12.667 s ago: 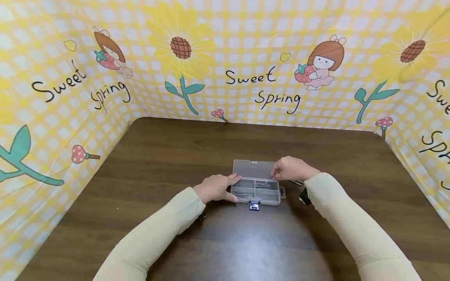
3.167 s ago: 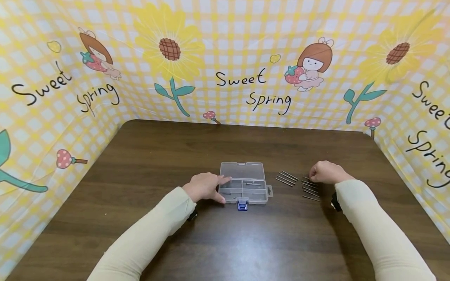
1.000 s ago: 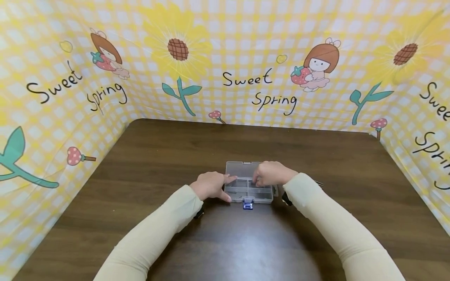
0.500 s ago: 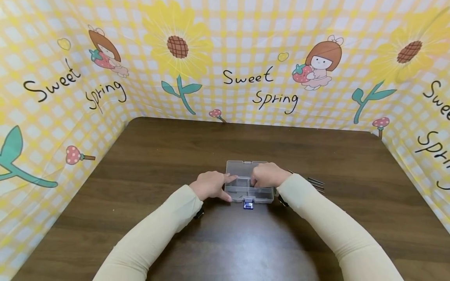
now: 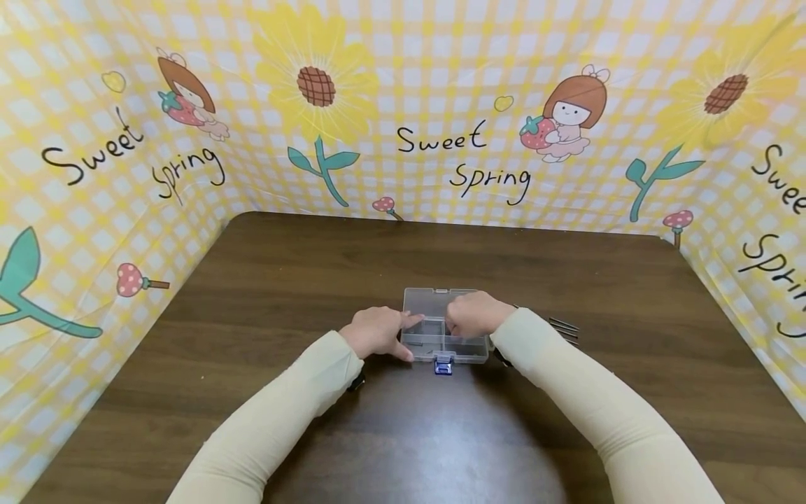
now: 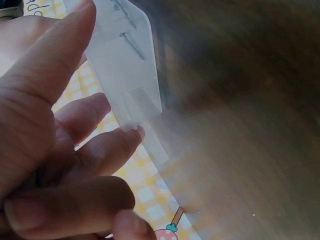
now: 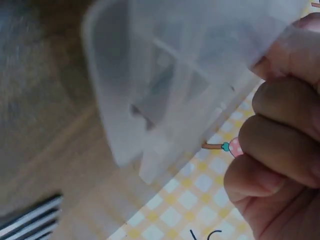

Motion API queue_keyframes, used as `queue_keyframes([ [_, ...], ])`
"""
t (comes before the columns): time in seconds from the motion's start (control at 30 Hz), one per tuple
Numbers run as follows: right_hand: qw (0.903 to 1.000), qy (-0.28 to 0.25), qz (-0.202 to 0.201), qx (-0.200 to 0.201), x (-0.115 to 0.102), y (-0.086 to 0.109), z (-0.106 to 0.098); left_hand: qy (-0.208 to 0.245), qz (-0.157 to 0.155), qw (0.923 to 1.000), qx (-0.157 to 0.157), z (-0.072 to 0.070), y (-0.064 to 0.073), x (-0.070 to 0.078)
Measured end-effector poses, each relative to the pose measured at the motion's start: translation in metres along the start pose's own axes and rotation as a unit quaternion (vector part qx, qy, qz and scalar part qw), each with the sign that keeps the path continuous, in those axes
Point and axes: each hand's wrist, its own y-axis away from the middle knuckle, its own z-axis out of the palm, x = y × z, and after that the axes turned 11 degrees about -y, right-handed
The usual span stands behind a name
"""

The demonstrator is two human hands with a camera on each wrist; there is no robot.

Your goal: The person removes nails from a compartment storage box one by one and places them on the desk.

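A clear plastic compartment box (image 5: 480,360) lies on the table with its lid (image 5: 425,302) folded back. My left hand (image 5: 378,332) holds its left side, thumb at the front corner and index finger near the hinge. My right hand (image 5: 475,315) reaches into the back right compartment with curled fingers. Its fingertips and anything between them are hidden. In the right wrist view, the curled fingers (image 7: 272,132) are beside the translucent box (image 7: 107,90). A thin metal nail (image 6: 134,47) shows through the box wall in the left wrist view. Several nails (image 5: 563,325) lie right of the box, partly behind the sleeve.
A blue latch (image 5: 443,367) hangs from the box's front edge. The brown wooden table (image 5: 315,266) extends around the box. A yellow checked cloth (image 5: 428,70) with flowers and lettering stands along the back and sides. Metal nails (image 7: 35,217) lie close together near the right wrist.
Nails have appeared in rows right of the box, while fewer remain inside it. My right hand has moved from those rows back into the rear right compartment. My left hand stays at the box.
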Motion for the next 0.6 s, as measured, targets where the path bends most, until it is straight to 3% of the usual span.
queue_keyframes([
  [0.27, 0.9971, -0.067, 0.011, -0.033, 0.005, 0.002, -0.011, -0.003, -0.006, 1.0, 0.001, 0.001, 0.0, -0.001],
  [0.47, 0.9925, -0.121, -0.001, -0.015, 0.018, 0.009, -0.017, 0.003, 0.0, 1.0, 0.003, 0.001, 0.0, -0.001],
  [0.6, 0.9898, -0.141, 0.014, -0.01, 0.027, 0.02, -0.023, 0.004, 0.002, 1.0, 0.005, 0.001, 0.0, -0.001],
])
